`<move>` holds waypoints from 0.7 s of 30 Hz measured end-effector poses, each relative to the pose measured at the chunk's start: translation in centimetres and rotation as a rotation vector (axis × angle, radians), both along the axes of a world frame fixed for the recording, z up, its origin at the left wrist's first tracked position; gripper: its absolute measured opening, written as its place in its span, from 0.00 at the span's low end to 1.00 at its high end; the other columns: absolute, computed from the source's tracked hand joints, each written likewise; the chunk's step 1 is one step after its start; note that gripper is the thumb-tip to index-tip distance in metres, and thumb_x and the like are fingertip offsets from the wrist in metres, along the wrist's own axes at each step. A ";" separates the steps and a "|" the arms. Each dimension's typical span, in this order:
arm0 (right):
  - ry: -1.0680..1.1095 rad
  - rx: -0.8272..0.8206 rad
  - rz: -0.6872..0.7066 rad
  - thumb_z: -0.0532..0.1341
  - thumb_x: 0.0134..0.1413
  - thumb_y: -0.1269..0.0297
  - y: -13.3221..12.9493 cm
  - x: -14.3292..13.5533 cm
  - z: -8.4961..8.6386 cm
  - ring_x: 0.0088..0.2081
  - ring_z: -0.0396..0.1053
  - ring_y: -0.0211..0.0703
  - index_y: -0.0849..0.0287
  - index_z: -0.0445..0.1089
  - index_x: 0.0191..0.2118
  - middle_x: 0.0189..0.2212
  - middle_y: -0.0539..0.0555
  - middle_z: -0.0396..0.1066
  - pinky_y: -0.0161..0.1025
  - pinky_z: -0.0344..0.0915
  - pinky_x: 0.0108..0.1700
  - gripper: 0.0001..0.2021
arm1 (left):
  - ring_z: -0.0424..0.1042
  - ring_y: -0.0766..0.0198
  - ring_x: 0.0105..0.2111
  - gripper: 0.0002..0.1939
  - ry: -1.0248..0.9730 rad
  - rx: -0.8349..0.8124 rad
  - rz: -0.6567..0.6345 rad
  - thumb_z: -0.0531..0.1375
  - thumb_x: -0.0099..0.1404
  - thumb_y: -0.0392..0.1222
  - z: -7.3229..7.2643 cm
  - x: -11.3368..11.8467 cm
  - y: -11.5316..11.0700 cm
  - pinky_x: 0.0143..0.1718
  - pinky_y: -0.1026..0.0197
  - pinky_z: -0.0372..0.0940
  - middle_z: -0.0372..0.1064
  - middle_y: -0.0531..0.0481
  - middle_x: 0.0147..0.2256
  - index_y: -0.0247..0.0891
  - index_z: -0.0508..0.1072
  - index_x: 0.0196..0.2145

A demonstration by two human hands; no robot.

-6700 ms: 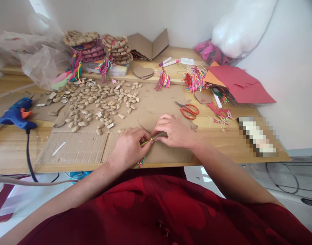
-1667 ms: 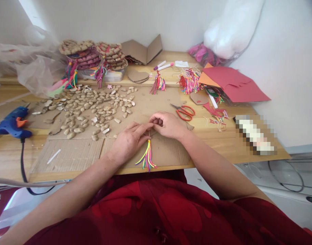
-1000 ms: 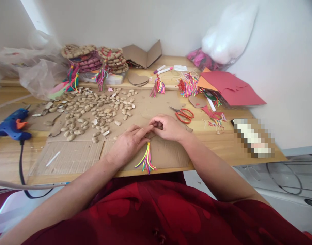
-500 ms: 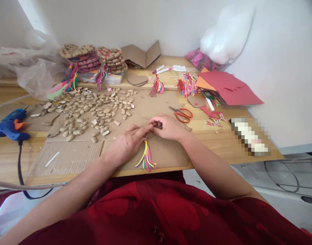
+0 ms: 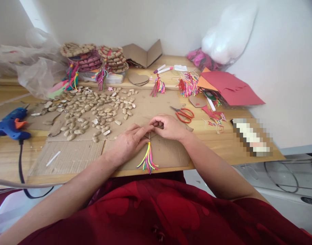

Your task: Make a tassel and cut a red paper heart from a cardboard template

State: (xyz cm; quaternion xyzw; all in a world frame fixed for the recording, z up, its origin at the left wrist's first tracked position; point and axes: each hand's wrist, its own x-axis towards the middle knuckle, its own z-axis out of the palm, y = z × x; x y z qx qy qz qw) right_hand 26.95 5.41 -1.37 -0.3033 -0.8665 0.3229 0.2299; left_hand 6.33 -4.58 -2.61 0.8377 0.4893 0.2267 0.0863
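Note:
Over the cardboard mat [image 5: 168, 153] my two hands meet fingertip to fingertip. My left hand [image 5: 127, 143] is closed, its thumb and fingers pinching at a thin string. My right hand [image 5: 170, 127] is curled, thumb and index pinched at the same spot. From the string between them hangs a multicoloured tassel [image 5: 149, 158] with a yellow knot, its strands fanned toward the table's front edge. The string's upper end is hidden by my fingers. Orange-handled scissors [image 5: 184, 114] lie just beyond my right hand.
Loose peanuts [image 5: 94, 109] spread across the mat's left half. A blue glue gun [image 5: 11, 124] with a cord lies at far left. Peanut-covered stacks [image 5: 112, 59], cardboard hearts [image 5: 138, 79], a tassel pile [image 5: 189, 84] and red sheets [image 5: 237, 88] are behind. A blurred-out object [image 5: 253, 137] lies right.
The tassel has swung slightly right and straightened below the fingers, with more of its string showing. Both hands keep nearly the same pinch. The whole view has shifted a little.

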 end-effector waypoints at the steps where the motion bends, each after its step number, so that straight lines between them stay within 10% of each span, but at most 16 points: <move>1: 0.004 -0.002 0.001 0.63 0.52 0.76 0.0 0.0 0.0 0.32 0.69 0.36 0.61 0.76 0.38 0.32 0.52 0.74 0.34 0.65 0.38 0.08 | 0.72 0.57 0.49 0.23 0.001 0.006 -0.005 0.59 0.71 0.38 0.0 0.0 0.0 0.52 0.54 0.69 0.74 0.45 0.47 0.41 0.65 0.62; 21: -0.036 0.013 0.028 0.63 0.54 0.73 0.0 0.1 0.1 0.33 0.66 0.38 0.61 0.75 0.39 0.32 0.52 0.72 0.35 0.61 0.38 0.07 | 0.73 0.54 0.47 0.23 -0.029 0.081 0.079 0.60 0.70 0.43 0.4 1.5 0.0 0.49 0.54 0.70 0.77 0.45 0.47 0.38 0.66 0.61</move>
